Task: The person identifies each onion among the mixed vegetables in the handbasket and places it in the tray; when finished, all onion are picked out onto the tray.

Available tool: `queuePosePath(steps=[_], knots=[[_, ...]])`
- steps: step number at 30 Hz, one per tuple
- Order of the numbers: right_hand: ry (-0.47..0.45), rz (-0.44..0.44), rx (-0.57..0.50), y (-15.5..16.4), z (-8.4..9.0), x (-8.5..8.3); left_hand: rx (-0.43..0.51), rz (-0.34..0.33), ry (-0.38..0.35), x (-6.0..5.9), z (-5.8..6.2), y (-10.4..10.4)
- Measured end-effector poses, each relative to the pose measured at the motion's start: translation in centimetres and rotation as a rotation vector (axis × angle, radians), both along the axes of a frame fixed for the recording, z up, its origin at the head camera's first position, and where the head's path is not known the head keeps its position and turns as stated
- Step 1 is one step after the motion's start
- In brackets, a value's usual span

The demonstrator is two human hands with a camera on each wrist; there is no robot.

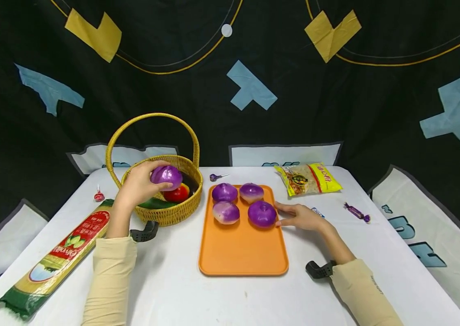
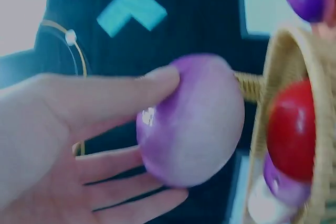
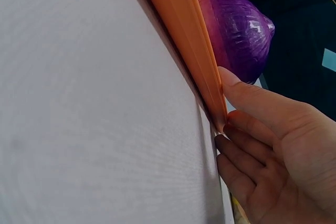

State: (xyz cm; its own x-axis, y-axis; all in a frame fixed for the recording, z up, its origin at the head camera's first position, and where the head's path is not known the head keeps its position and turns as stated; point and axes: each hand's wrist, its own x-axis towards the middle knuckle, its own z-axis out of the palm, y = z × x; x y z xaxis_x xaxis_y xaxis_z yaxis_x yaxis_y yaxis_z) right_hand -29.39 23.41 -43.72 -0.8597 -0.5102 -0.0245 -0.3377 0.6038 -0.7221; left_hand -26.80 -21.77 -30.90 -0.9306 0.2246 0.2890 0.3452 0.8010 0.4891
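Sleeves (image 1: 109,280) of pale beige come in nearest us, each wrist wearing a black cuff (image 1: 144,231). At our left lies a long packet (image 1: 64,256) with a red label, slanting across the white table (image 1: 164,280). We see an orange tray (image 1: 242,253) in the middle, its near half bare, four purple onions (image 1: 262,214) sitting in two rows on its far half. Our right hand (image 1: 301,217) is loosely spread at the tray's right edge, thumb and fingertips touching the rim, just beside the nearest onion on that side. Our left hand (image 1: 142,183) is partly closed, pinching another purple onion (image 1: 166,178) between thumb and fingers; we have this one over the mouth of the wicker basket (image 1: 172,213), clear of its rim. Inside the basket we make out a red tomato (image 1: 176,194) and a green vegetable (image 1: 156,203). To the right lies a purple-wrapped candy (image 1: 357,212); farther back, a yellow bag (image 1: 308,179) and, between basket and bag, a purple lollipop (image 1: 215,177). Behind everything we face a black cloth (image 1: 197,99) with blue and gold shapes.
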Motion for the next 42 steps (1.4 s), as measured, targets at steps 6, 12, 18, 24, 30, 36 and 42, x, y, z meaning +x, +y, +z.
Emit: queuePosePath(steps=[6, 12, 18, 24, 30, 36, 42], knots=[[-0.005, -0.004, -0.012, 0.2, -0.2, -0.1, -0.041, -0.353, -0.029, 0.7, -0.1, 3.3], [-0.015, 0.007, -0.022, 0.1, -0.4, -0.3, -0.078, -0.525, -0.121, 1.0, -0.9, 5.8], [-0.014, 0.0, -0.02, 0.0, -0.2, -0.1, -0.078, -0.636, -0.222, 1.0, -1.7, 7.5], [-0.017, -0.004, -0.024, -0.1, 0.1, 0.1, -0.06, -0.738, -0.367, 1.1, -2.2, 8.2], [-0.021, -0.006, -0.016, -0.1, 0.0, 0.1, -0.112, -0.769, -0.399, 0.9, -3.2, 8.8], [-0.024, -0.003, -0.015, -0.1, -0.1, 0.2, -0.196, -0.722, -0.359, 0.5, -4.0, 9.1], [-0.02, 0.0, -0.016, -0.1, 0.0, 0.1, -0.213, -0.71, -0.346, 0.3, -4.1, 9.0]])
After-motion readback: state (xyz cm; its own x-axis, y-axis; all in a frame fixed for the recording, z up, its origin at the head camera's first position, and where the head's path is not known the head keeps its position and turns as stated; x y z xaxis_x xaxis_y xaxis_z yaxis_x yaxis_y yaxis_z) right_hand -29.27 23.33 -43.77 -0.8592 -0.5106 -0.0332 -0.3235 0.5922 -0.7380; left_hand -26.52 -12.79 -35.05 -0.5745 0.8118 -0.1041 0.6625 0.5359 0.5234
